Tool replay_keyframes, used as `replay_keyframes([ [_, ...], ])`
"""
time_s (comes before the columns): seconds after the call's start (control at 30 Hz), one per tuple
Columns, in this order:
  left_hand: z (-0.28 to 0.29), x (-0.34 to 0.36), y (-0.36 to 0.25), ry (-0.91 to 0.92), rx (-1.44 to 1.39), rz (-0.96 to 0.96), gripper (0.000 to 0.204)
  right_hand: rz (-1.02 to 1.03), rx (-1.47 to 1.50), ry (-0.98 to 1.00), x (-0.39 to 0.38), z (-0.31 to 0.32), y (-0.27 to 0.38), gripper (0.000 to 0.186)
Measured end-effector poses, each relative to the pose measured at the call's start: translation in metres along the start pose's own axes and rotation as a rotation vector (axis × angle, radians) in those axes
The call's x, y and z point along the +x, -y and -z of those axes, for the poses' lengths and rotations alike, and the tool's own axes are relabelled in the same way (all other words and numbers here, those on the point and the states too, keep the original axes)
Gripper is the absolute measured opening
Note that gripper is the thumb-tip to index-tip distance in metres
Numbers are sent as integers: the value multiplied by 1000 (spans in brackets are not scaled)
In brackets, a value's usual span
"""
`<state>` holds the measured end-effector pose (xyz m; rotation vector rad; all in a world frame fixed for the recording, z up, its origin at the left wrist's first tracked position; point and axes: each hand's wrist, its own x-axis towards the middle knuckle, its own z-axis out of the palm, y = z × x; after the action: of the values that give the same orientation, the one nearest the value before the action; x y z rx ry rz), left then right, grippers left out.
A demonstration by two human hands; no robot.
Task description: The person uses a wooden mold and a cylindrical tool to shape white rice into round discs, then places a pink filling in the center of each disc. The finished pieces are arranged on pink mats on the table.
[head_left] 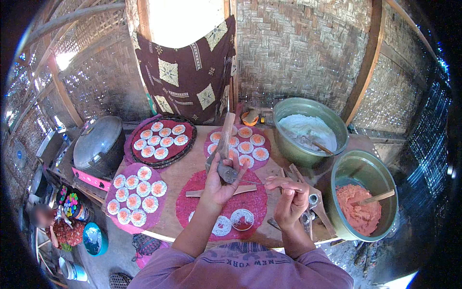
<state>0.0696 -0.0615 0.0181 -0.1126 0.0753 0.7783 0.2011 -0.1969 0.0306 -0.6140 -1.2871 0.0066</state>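
Observation:
My left hand (216, 190) grips a dark grey tool (223, 171) with a flat wooden piece (224, 132) pointing up. My right hand (291, 202) pinches a thin metal rod (260, 183) at the tool's right. Below them a red mat (190, 207) carries a wooden stick (197, 193) and a few white lacy rounds (221, 226), one inside a ring. Behind the tool, a pink mat (266, 139) holds rounds topped with orange. More topped rounds lie on a left pink mat (149, 221) and a red mat (183, 151) in a dark tray.
Green tubs of white mixture (308, 127) and pink paste (356, 212) stand right, beside wooden and metal tools (320, 216). An orange bowl (249, 121) sits at back. Left are a lidded steamer (96, 139), a seated person (67, 231) and a teal basin (95, 241).

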Motion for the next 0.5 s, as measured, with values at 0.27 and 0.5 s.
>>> replay_keyframes([
  [0.27,0,-1,1,86,14,50,30,7,-41,13,6,-4,4,13],
  [0.5,-5,-1,4,-11,35,-10,29,25,-2,60,6,-2,4,10],
])
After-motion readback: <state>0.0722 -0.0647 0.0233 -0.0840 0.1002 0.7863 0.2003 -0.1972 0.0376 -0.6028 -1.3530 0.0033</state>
